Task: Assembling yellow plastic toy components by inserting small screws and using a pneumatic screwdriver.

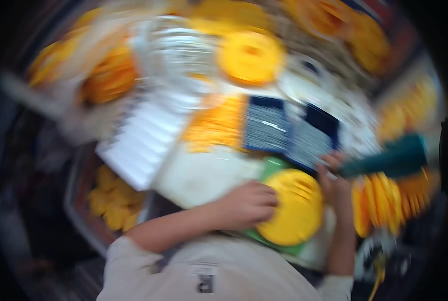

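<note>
A round yellow plastic disc (292, 207) with slots near its top lies on a green board (276, 164) in front of me. My left hand (251, 204) is closed at the disc's left edge, fingers curled against it. Beyond the disc's right side, my right hand (333, 176) has its fingers bent together by the near corner of a navy tray (311, 143) of small metal pieces. A teal tapered object (392, 156) reaches in from the right, its narrow end at those fingers. Blur hides what the right fingers hold.
Another navy tray (265, 124) stands beside a heap of small orange-yellow parts (217, 123). To the left lies a white ridged tray (146, 133). Farther back are clear stacked plastic (181, 47) and another yellow disc (251, 57). Yellow parts (382, 203) are stacked at right.
</note>
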The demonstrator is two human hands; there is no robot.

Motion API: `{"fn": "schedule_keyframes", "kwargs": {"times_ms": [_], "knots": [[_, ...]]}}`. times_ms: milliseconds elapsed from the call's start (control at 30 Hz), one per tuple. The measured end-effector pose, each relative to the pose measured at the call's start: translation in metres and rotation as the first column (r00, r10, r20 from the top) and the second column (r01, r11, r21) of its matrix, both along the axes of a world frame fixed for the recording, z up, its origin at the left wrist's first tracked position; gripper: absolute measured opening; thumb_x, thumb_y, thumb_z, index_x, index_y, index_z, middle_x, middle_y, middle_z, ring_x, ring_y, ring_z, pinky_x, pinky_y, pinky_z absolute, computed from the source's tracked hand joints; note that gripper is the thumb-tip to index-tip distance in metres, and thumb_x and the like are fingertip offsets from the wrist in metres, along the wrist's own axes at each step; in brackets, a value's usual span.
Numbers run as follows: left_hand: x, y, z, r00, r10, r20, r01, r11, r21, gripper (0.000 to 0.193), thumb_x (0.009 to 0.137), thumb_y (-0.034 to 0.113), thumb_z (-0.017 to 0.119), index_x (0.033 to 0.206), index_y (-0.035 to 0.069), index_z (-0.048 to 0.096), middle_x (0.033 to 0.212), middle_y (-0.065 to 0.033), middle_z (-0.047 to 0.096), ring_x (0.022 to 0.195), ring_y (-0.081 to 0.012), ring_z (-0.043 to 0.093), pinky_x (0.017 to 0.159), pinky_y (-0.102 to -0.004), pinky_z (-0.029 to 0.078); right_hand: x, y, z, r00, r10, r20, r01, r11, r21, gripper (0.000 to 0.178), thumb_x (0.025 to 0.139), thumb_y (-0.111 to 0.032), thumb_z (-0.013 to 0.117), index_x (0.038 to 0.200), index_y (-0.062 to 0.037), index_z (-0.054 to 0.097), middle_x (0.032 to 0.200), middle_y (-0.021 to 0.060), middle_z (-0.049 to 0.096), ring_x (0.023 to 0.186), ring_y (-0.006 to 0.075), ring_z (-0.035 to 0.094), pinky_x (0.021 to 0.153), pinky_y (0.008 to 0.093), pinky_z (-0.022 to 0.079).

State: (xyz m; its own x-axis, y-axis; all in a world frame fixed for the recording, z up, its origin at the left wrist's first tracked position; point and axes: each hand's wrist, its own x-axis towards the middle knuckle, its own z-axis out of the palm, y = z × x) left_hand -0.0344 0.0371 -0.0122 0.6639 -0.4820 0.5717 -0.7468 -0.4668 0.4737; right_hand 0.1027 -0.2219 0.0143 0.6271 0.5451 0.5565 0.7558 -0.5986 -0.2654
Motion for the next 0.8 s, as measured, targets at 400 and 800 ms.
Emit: {"fn": "schedule_keyframes", "kwargs": {"times_ms": [400, 800], "knots": [[0.143, -0.043, -0.017, 0.931, 0.351, 0.100, -0.354, 0.935, 0.015, 0.013, 0.080, 0.022, 0.071, 0.076, 0.011, 0.076, 0.090, -0.0072, 0.068, 0.095, -0.0300, 0.062, 0.083, -0.0447, 0.045, 0.047, -0.003, -0.009, 0.983, 0.066, -0.172, -0.100, 0.976, -0.195, 0.005, 0.093, -0.003, 0.062, 0.095, 0.0011, 0.061, 0.095, 0.0193, 0.058, 0.095, 0.0412, 0.057, 0.084, 0.0483, 0.044], [0.159, -0.066, -0.026, 0.940, 0.316, 0.133, -0.321, 0.947, 0.022, 0.022, 0.072, 0.010, 0.075, 0.093, 0.004, 0.073, 0.110, -0.0138, 0.065, 0.106, -0.0311, 0.059, 0.091, -0.0485, 0.045, 0.041, -0.023, -0.006, 0.967, 0.104, -0.232, -0.113, 0.993, -0.024, 0.020, 0.093, -0.019, 0.076, 0.100, -0.0004, 0.077, 0.089, 0.0219, 0.071, 0.080, 0.0368, 0.069, 0.073, 0.0450, 0.057]]}}
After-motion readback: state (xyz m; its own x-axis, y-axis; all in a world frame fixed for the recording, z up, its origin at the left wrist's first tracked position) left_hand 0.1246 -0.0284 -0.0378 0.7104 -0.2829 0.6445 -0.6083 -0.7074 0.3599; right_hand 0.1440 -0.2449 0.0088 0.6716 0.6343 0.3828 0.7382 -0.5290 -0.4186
